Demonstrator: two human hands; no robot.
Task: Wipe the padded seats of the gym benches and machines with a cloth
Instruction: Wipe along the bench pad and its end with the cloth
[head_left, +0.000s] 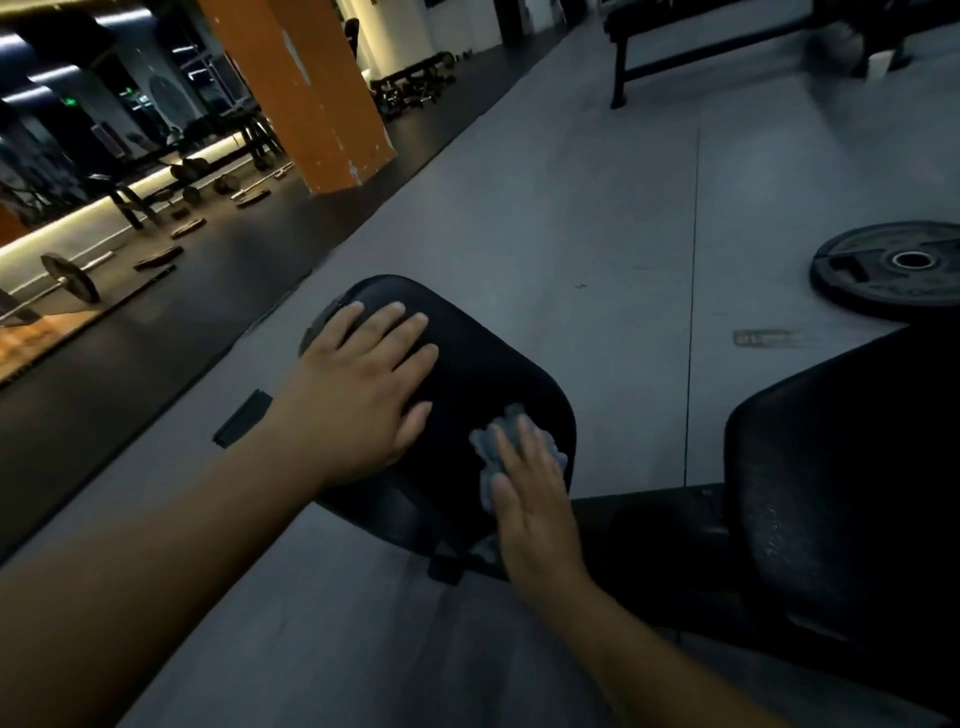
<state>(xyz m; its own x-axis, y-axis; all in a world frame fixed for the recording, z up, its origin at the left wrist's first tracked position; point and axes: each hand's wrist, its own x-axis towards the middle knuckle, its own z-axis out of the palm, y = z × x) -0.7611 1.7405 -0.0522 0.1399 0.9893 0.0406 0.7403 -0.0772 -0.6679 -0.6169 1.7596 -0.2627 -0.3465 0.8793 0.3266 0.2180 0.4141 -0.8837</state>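
A black padded seat (483, 374) of a gym bench sits in the middle of the head view. My left hand (363, 384) lies flat on its left part, fingers straight and spread. My right hand (535, 509) presses a crumpled grey cloth (493, 447) onto the seat's right edge with straight fingers; much of the cloth is hidden under the hand. A second, larger black pad (841, 499), the bench's backrest, fills the right side.
A black weight plate (898, 270) lies on the grey floor at the right. An orange pillar (306, 88) stands at the back left, with barbells and plates (67, 280) on the dark mat beyond. Another bench (711, 47) stands at the far back.
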